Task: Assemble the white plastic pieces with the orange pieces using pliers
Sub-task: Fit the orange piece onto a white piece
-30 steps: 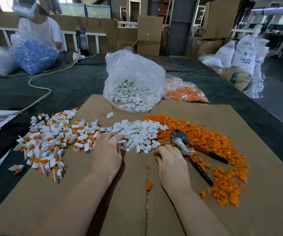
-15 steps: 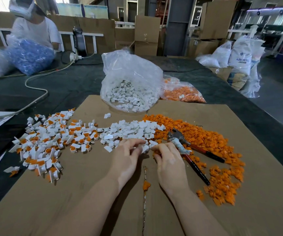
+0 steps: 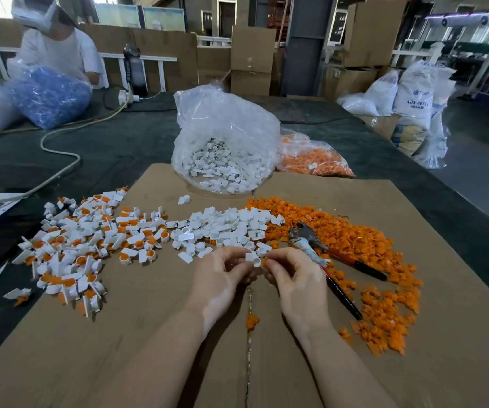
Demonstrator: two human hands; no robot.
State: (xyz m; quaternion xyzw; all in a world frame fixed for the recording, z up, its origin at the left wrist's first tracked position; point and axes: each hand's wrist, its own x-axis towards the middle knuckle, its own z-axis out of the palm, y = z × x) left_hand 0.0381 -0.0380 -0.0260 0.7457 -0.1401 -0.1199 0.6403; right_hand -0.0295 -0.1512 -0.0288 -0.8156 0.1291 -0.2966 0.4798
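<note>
Brown cardboard sheet (image 3: 149, 334) carries the work. Left hand (image 3: 222, 278) now pinches a small white plastic ring piece (image 3: 252, 259), lifted from the white pile (image 3: 225, 228); right hand (image 3: 296, 278) pinches an orange piece (image 3: 264, 261) against it. Red-handled pliers (image 3: 337, 278) lie untouched beside the right hand.

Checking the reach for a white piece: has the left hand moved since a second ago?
Yes. The left hand moved right along the white pile, toward the pliers.

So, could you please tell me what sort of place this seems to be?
Probably a factory or warehouse assembly bench: stacked cardboard boxes behind, sacks marked ABS resin, and bulk bags of white plastic pieces on the cardboard-covered table.
</note>
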